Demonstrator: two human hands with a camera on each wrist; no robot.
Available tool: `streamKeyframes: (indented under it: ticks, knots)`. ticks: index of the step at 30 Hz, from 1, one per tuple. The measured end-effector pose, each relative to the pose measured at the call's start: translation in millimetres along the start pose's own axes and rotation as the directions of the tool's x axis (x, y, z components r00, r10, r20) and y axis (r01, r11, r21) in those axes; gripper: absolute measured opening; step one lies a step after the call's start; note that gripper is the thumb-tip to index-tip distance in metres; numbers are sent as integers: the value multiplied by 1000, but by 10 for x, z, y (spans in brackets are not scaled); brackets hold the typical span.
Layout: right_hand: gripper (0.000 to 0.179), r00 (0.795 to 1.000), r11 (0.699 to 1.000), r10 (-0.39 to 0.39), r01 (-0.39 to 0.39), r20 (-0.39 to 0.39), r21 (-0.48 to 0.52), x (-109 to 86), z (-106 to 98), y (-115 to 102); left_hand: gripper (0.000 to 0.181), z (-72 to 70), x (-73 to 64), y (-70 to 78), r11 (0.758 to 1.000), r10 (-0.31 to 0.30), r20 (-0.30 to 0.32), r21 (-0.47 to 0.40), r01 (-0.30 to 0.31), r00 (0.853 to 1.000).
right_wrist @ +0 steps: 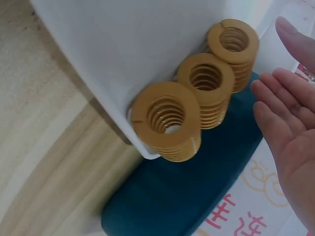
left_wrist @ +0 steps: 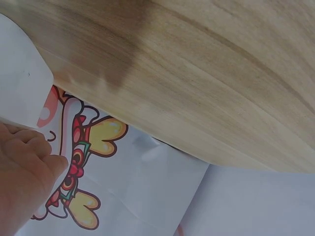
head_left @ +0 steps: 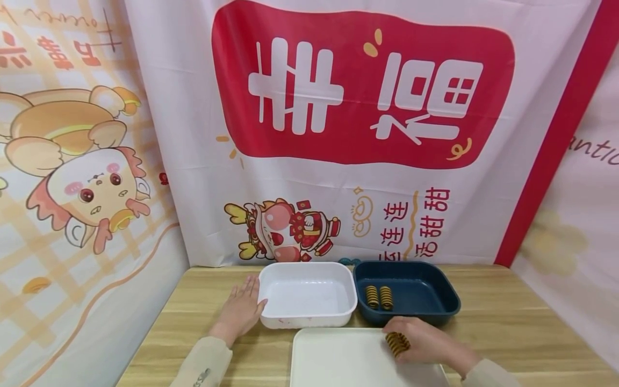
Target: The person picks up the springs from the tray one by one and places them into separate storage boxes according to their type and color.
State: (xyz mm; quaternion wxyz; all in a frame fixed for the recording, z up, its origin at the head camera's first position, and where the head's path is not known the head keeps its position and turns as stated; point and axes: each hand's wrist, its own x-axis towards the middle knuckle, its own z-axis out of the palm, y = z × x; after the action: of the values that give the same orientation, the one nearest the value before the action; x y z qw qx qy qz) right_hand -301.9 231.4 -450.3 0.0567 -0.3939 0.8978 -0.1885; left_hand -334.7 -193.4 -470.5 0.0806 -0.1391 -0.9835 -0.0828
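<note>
Across the worktop (head_left: 512,317), I had the left hand (head_left: 240,310) spread and the right hand (head_left: 422,341) unclosed beside springs (head_left: 398,344), lower right, seemingly a pickup needing a pinch next.

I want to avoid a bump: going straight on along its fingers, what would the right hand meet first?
Likely the topmost spring of the three in the right wrist view, just ahead of the right hand, though depth there is unclear.

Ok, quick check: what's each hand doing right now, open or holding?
Left hand: open, resting against the white bin.
Right hand: open, beside the springs on the pale tray, not gripping any.
</note>
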Motion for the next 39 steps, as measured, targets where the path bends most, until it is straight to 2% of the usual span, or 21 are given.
streamKeyframes:
  ticks: [4,9,15,24,32,39]
  knots:
    - [45,999,999,39,-39,13,-21,7,46,36,62,18,7,-10,1000,-2,6,4,2,1000]
    - [44,999,998,44,-44,-7,-51,23,73,76,63,37,19,-17,1000,-3,3,1,3,1000]
    - [43,998,998,55,-55,-3,-26,30,93,114,63,40,22,-19,1000,-3,10,2,3,1000]
    - [44,992,993,113,-114,55,11,72,105,166,63,24,27,-15,1000,-5,5,-12,5,1000]
    - [49,984,990,143,-142,106,-14,123,99,182,62,60,39,-41,1000,-5,-4,-12,5,1000]
    - [49,978,986,164,-165,127,-5,146,103,180,62,27,27,-17,1000,-8,10,-11,8,1000]
